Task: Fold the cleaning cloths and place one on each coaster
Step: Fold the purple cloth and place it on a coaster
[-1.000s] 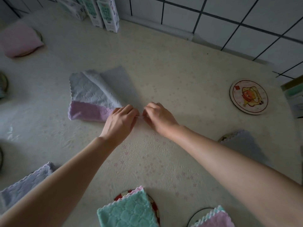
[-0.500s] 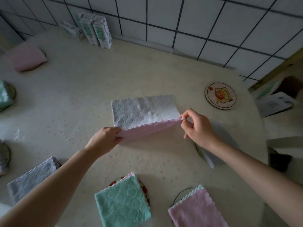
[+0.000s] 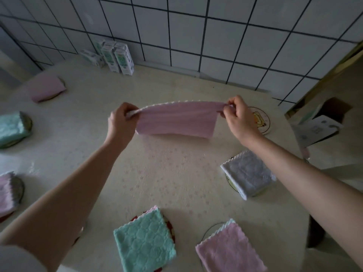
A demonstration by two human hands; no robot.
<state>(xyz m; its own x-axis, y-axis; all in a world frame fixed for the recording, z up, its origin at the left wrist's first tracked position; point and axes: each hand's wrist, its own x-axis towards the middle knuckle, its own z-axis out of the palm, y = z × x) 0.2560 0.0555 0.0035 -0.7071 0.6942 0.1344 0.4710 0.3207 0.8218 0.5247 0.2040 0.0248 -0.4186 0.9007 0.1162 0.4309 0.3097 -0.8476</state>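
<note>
Mid-fold: left hand (image 3: 120, 122) and right hand (image 3: 236, 116) each pinch an end of the pink cloth (image 3: 176, 119), held above the table. Probably needs another fold, then the bare coaster (image 3: 262, 120) just beside.

The middle of the table (image 3: 176, 173) is bare, so a hand can pass there between the two arms. Farther back, the stretched pink cloth (image 3: 174, 119) hangs across like a little wall. The left hand (image 3: 119, 122) and right hand (image 3: 238, 116) pinch its ends. The picture coaster (image 3: 262, 124) sits partly hidden behind the right hand. Folded cloths fill the edges. The grey cloth (image 3: 248, 173) is on the right. The near green cloth (image 3: 144, 242) and near pink cloth (image 3: 229, 250) are in front. The left green cloth (image 3: 11, 128), left pink cloth (image 3: 5, 193) and far pink cloth (image 3: 46, 87) are on the left. Cartons (image 3: 115, 55) stand at the back by the wall (image 3: 196, 36).
</note>
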